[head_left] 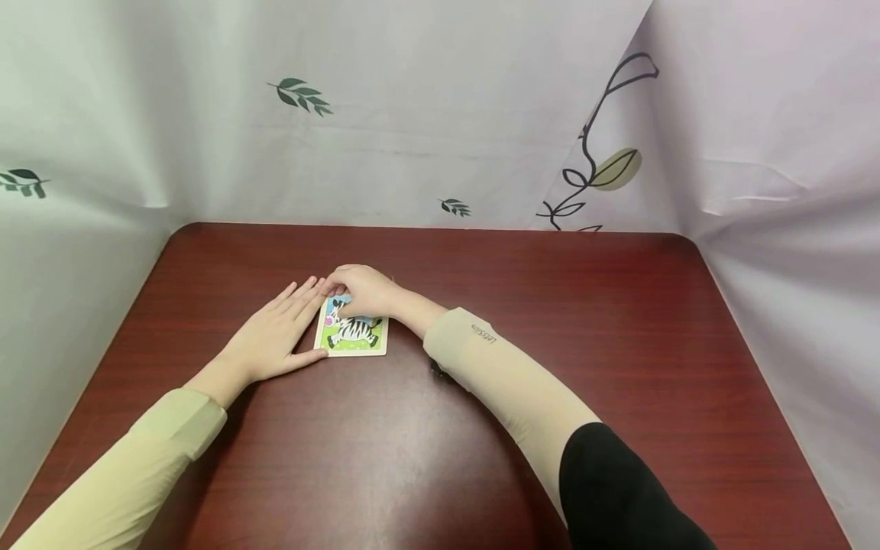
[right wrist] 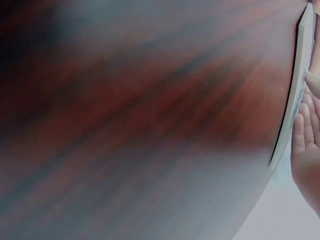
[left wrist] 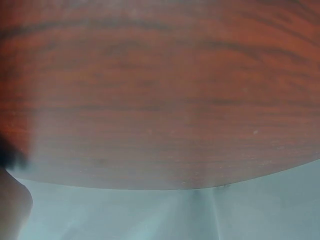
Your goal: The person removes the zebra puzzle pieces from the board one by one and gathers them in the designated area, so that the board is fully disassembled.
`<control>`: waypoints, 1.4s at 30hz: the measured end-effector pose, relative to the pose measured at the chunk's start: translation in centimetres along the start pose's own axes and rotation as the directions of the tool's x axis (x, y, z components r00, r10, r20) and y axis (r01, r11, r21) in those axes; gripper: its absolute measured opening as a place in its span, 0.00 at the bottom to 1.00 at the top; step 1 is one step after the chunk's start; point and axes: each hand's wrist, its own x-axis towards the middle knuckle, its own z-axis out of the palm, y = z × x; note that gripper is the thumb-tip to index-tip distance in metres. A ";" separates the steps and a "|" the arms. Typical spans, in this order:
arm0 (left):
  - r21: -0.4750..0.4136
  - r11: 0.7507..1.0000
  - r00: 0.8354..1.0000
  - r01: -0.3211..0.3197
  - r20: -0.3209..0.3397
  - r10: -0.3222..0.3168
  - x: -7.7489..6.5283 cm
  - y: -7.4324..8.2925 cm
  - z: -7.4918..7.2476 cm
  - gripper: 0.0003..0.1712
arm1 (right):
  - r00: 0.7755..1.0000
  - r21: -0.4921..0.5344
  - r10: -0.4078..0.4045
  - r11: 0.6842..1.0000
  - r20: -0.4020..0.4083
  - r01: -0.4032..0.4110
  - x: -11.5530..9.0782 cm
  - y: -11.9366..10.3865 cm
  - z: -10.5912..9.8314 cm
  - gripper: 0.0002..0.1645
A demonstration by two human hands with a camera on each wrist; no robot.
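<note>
Zebra picture board (head_left: 354,334) lay flat on brown table (head_left: 564,305), left of middle. Left hand (head_left: 275,334) lay spread — fingers straight, thumb at board's near left corner. Right hand (head_left: 364,290) bent over board's far part — whether pinching anything, couldn't tell.

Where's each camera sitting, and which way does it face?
Head: worn on the head, looking forward and down at the table and zebra board; left hand, right hand and sleeves show.
Left wrist: worn there, looking across the table to pale cloth; bare skin shows lower left.
Right wrist: worn there, looking across the table, board edge at right; fingers show beside it.
Head and right wrist share the board.
</note>
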 end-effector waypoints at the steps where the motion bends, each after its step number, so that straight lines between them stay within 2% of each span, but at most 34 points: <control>1: 0.004 1.000 1.000 0.002 -0.001 -0.002 0.0 0.0 -0.1 0.63 | 1.000 -0.006 -0.007 1.000 0.001 0.007 0.0 0.0 0.0 0.24; 6: 0.003 1.000 1.000 0.009 0.001 -0.009 0.0 0.0 -0.2 0.63 | 0.999 -0.011 -0.034 0.999 0.017 0.035 0.2 0.0 -0.1 0.24; 12: -0.001 1.000 1.000 -0.004 0.002 0.004 0.1 0.0 0.0 0.63 | 0.999 0.000 -0.029 1.000 0.040 0.029 0.1 0.1 -0.4 0.25; 17: -0.002 1.000 1.000 0.011 0.004 -0.011 0.0 0.0 0.0 0.63 | 0.998 0.011 -0.034 0.999 0.049 0.034 0.1 0.2 -0.5 0.26; 31: -0.016 0.999 0.999 0.037 0.016 -0.036 -0.2 0.0 0.3 0.64 | 0.992 -0.035 -0.080 0.996 0.101 0.083 0.5 0.4 -0.5 0.24; 37: -0.026 0.998 0.998 0.056 0.041 -0.054 -0.2 0.1 0.2 0.63 | 0.988 -0.011 -0.083 0.996 0.128 0.085 0.8 0.3 -0.7 0.25; 42: -0.018 0.999 0.998 0.051 0.037 -0.050 -0.2 -0.1 0.2 0.63 | 0.988 0.009 -0.078 0.997 0.135 0.077 1.1 0.2 -0.6 0.24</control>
